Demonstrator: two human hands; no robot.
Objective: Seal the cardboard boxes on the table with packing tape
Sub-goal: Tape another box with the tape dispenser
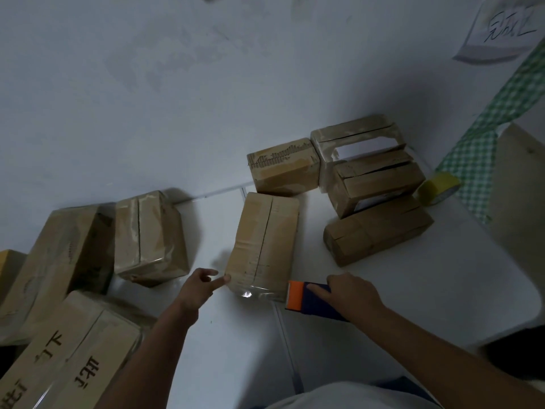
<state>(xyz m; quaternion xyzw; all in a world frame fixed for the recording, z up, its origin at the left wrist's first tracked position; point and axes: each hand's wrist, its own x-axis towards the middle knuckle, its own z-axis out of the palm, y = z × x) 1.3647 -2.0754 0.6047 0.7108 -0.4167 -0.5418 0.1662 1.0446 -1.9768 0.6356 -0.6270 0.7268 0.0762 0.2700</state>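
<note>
A cardboard box (264,243) lies lengthwise in the middle of the white table (368,290), with clear tape shining on its near end. My left hand (200,286) touches the box's near left corner with the index fingertip, the other fingers loosely curled. My right hand (351,296) grips a blue tape dispenser (312,301) with an orange front, its index finger laid along the top. The dispenser's orange end sits against the box's near right corner.
Several more cardboard boxes stand around: a taped one (150,237) to the left, larger printed ones (70,358) at the near left, a cluster (374,184) at the back right. A yellow tape roll (438,188) lies by the green checked cloth (483,143). White wall behind.
</note>
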